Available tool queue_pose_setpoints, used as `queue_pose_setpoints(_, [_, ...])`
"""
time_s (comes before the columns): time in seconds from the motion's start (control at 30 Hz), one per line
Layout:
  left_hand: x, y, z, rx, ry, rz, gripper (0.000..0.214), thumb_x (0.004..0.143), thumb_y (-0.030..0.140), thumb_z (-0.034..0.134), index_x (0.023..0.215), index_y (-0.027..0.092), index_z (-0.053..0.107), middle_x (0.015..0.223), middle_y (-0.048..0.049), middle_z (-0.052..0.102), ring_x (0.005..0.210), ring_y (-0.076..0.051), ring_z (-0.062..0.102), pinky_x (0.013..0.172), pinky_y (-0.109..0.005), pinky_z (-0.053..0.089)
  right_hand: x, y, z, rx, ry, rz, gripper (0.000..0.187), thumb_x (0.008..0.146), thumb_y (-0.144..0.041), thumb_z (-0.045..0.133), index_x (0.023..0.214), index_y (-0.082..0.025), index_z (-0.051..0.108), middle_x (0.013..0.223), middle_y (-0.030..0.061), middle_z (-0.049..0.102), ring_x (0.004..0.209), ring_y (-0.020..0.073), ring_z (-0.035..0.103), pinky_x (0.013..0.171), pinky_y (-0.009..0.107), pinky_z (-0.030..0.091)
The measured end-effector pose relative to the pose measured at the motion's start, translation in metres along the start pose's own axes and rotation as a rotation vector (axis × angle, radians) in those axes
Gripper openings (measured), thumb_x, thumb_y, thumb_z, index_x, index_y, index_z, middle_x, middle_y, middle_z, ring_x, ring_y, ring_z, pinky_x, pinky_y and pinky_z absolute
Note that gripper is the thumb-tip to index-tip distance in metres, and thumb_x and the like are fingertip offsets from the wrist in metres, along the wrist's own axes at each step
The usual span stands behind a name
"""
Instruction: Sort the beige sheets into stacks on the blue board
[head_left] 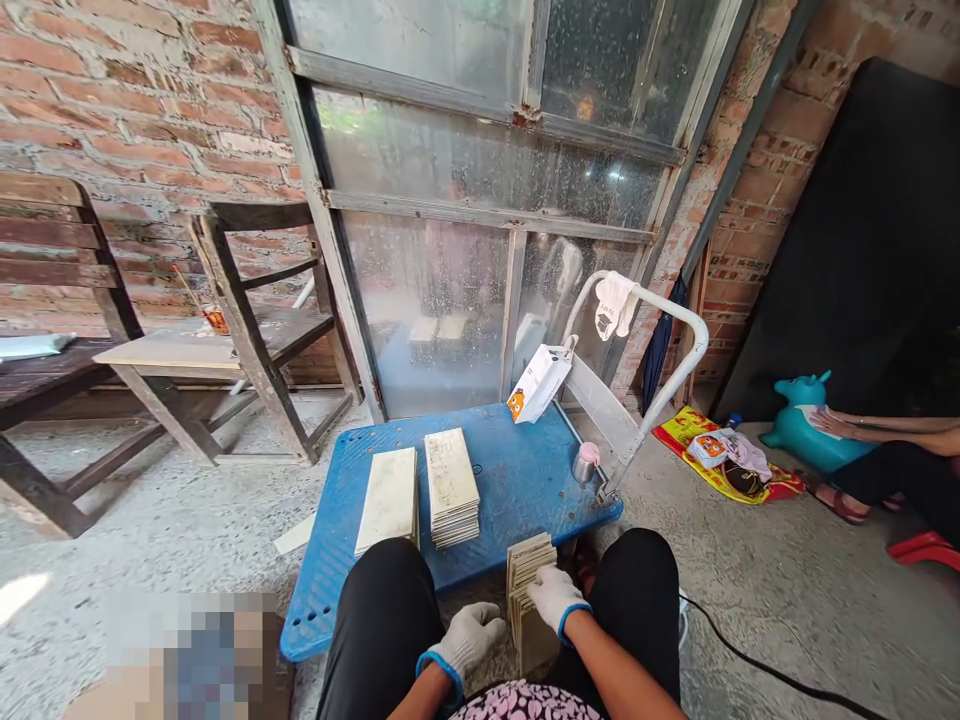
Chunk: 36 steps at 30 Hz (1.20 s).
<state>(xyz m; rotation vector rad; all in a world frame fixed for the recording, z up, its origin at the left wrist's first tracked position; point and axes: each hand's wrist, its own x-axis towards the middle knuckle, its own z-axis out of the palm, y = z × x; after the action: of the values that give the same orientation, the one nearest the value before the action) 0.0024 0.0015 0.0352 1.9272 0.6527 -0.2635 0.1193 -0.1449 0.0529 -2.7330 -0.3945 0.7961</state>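
Both my hands wear white gloves with blue cuffs. My right hand (553, 594) rests on top of a row of thin pale boards (529, 570) standing on edge between my knees, fingers curled over their top edges. My left hand (469, 636) sits just left of the row with fingers curled, and I cannot make out whether it touches them. Ahead on the blue platform cart (517, 480) lie two flat stacks of the same boards: a taller one (451, 486) and a lower one (388, 496).
A white carton (540, 383) hangs at the cart's handle (679, 345), with a cloth draped on it, and a small pink-capped cup (585, 461) stands on the deck. Wooden benches (225, 340) stand left. A seated person (892, 465) and teal toy (806, 425) are right. A black cable (780, 675) crosses the floor.
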Motion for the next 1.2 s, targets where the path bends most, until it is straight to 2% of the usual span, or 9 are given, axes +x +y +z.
queue_pose_setpoints(0.13, [-0.003, 0.004, -0.001, 0.031, -0.017, -0.005, 0.017, 0.078, 0.021, 0.069, 0.090, 0.016, 0.079, 0.098, -0.0056, 0.080, 0.105, -0.024, 0.072, 0.096, -0.027, 0.052, -0.002, -0.001, -0.001, -0.011, -0.041, 0.007, 0.029, 0.093, -0.035, 0.056, 0.112, -0.025, 0.075, 0.121, 0.0115, 0.075, 0.113, 0.0298, 0.071, 0.087, 0.034, 0.053])
queue_pose_setpoints(0.3, [-0.004, 0.004, -0.002, 0.035, -0.063, 0.014, 0.029, 0.083, 0.014, 0.059, 0.103, 0.013, 0.079, 0.111, -0.0077, 0.080, 0.110, -0.023, 0.072, 0.098, -0.026, 0.052, -0.001, -0.005, 0.001, -0.048, -0.081, -0.003, 0.031, 0.092, -0.037, 0.057, 0.115, -0.024, 0.074, 0.121, 0.0117, 0.075, 0.112, 0.0301, 0.071, 0.085, 0.034, 0.053])
queue_pose_setpoints(0.47, [0.003, -0.004, 0.000, 0.004, -0.032, -0.053, 0.037, 0.079, 0.019, 0.064, 0.113, 0.012, 0.077, 0.119, -0.0098, 0.078, 0.114, -0.025, 0.072, 0.101, -0.027, 0.051, 0.000, -0.006, 0.007, -0.093, -0.120, -0.027, 0.029, 0.087, -0.036, 0.062, 0.110, -0.026, 0.076, 0.115, 0.0098, 0.076, 0.108, 0.0284, 0.072, 0.084, 0.032, 0.053])
queue_pose_setpoints(0.63, [0.004, -0.005, 0.007, 0.000, -0.055, -0.044, 0.037, 0.079, 0.020, 0.060, 0.111, 0.013, 0.077, 0.121, -0.0084, 0.078, 0.114, -0.022, 0.071, 0.099, -0.023, 0.051, -0.001, -0.005, 0.006, -0.111, -0.150, -0.048, 0.033, 0.088, -0.036, 0.060, 0.115, -0.025, 0.077, 0.121, 0.0107, 0.075, 0.111, 0.0293, 0.072, 0.086, 0.034, 0.053])
queue_pose_setpoints(0.83, [-0.007, 0.010, 0.008, 0.085, -0.111, 0.034, 0.034, 0.081, 0.018, 0.058, 0.108, 0.014, 0.079, 0.114, -0.0062, 0.079, 0.112, -0.023, 0.071, 0.101, -0.026, 0.051, -0.004, -0.008, 0.002, -0.116, -0.161, -0.079, 0.030, 0.092, -0.034, 0.058, 0.109, -0.023, 0.080, 0.118, 0.0140, 0.076, 0.109, 0.0313, 0.073, 0.086, 0.036, 0.054])
queue_pose_setpoints(0.97, [-0.012, 0.014, 0.006, 0.128, -0.115, 0.011, 0.034, 0.084, 0.017, 0.057, 0.110, 0.014, 0.079, 0.116, -0.0062, 0.079, 0.114, -0.022, 0.070, 0.101, -0.026, 0.051, -0.004, -0.013, 0.003, -0.122, -0.164, -0.097, 0.030, 0.095, -0.028, 0.055, 0.110, -0.022, 0.080, 0.118, 0.0149, 0.076, 0.110, 0.0312, 0.072, 0.088, 0.037, 0.053])
queue_pose_setpoints(1.2, [-0.011, 0.008, 0.002, 0.098, -0.092, -0.031, 0.040, 0.084, 0.018, 0.057, 0.118, 0.011, 0.076, 0.125, -0.0090, 0.076, 0.118, -0.023, 0.069, 0.105, -0.026, 0.050, 0.002, -0.023, 0.005, -0.169, -0.217, -0.137, 0.029, 0.094, -0.021, 0.057, 0.111, -0.015, 0.080, 0.111, 0.0198, 0.077, 0.106, 0.0330, 0.074, 0.086, 0.037, 0.055])
